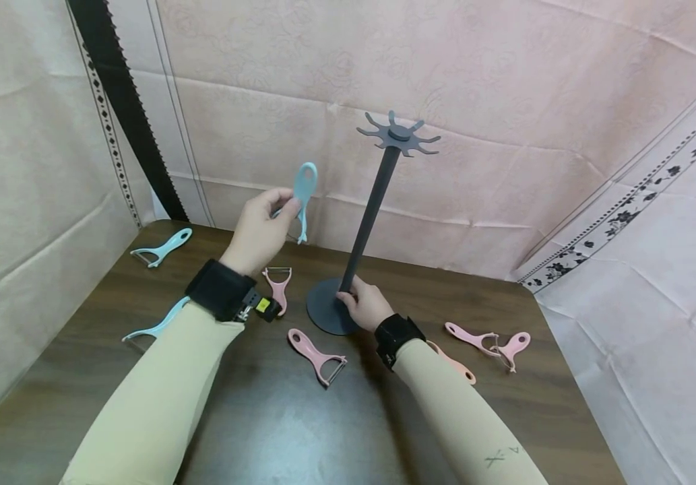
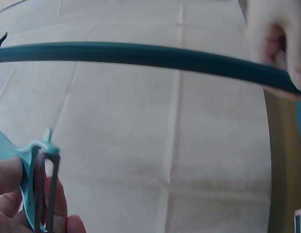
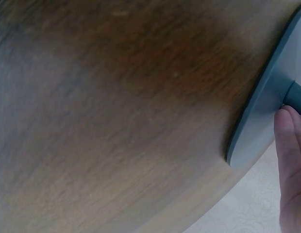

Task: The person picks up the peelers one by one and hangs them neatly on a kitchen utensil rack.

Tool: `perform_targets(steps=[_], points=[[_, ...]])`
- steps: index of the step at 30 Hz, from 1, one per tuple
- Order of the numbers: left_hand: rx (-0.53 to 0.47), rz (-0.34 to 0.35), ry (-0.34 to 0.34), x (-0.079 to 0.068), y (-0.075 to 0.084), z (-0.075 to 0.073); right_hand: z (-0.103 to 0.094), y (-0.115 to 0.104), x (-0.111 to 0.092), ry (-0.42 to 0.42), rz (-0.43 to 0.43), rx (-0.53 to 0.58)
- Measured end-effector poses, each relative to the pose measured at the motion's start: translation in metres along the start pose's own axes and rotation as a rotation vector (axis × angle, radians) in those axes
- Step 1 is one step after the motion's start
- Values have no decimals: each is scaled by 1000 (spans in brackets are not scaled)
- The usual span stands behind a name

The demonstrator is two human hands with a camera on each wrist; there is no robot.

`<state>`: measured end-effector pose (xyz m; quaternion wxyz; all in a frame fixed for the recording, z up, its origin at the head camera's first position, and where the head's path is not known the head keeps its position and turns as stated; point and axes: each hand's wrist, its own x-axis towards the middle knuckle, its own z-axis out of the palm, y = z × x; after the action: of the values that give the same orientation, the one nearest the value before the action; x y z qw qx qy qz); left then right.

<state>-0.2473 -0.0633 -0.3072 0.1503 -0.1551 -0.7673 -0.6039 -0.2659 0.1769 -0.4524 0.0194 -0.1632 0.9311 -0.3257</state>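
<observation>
My left hand (image 1: pixel 264 229) pinches a light blue Y-shaped peeler (image 1: pixel 305 185) in the air, left of a dark grey rack (image 1: pixel 372 209). The peeler's handle, with its hole, points up; its blade end (image 2: pixel 46 179) shows beside my fingers in the left wrist view. Low on the rack's pole, just above its round base (image 1: pixel 325 310), my right hand (image 1: pixel 367 304) grips the post. In the right wrist view, fingers (image 3: pixel 290 145) lie against the pole near the base (image 3: pixel 262 116). Several curved hooks (image 1: pixel 399 135) ring the rack's top, with nothing hanging on them.
On the brown table (image 1: pixel 263 417) lie blue peelers (image 1: pixel 168 248) at left, one partly behind my left forearm. Pink peelers (image 1: pixel 314 353) lie near the base and at right (image 1: pixel 471 337). An orange peeler (image 1: pixel 453 364) is partly covered by my right forearm. Cloth (image 1: pixel 263 121) hangs behind.
</observation>
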Motion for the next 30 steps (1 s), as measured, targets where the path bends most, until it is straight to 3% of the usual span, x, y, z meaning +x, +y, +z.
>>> perform_targets(steps=[9,19,30], points=[[-69,-28,-7,28,18,14,0,0,-1,-5,1,-19],[-22,71,-68,53,53,26,-1,1,0,-9,9,-17],[-25,83,-107,65,74,30,-2,-3,0,-18,14,-7]])
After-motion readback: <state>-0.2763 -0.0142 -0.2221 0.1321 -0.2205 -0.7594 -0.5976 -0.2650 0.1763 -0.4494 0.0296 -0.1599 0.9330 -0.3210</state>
